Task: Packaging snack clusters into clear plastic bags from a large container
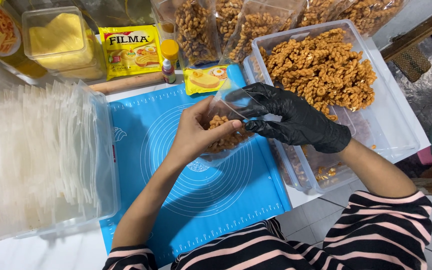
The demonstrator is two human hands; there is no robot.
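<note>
My bare left hand (196,131) grips the left side of a small clear plastic pouch (224,150) partly filled with brown spiral snacks. My right hand (291,116), in a black glove, pinches the pouch's open top edge from the right. Both hands hold the pouch just above a blue silicone baking mat (176,150). A clear plastic tub (396,120) heaped with the same spiral snacks (321,70) stands immediately right of my hands.
A large clear bin of empty plastic pouches (36,155) fills the left side. Filled snack bags (196,30) line the back. A lidded tub of yellow spread (61,40), a yellow sachet (130,50), a small dropper bottle (168,70) and a rolling pin (126,84) sit behind the mat.
</note>
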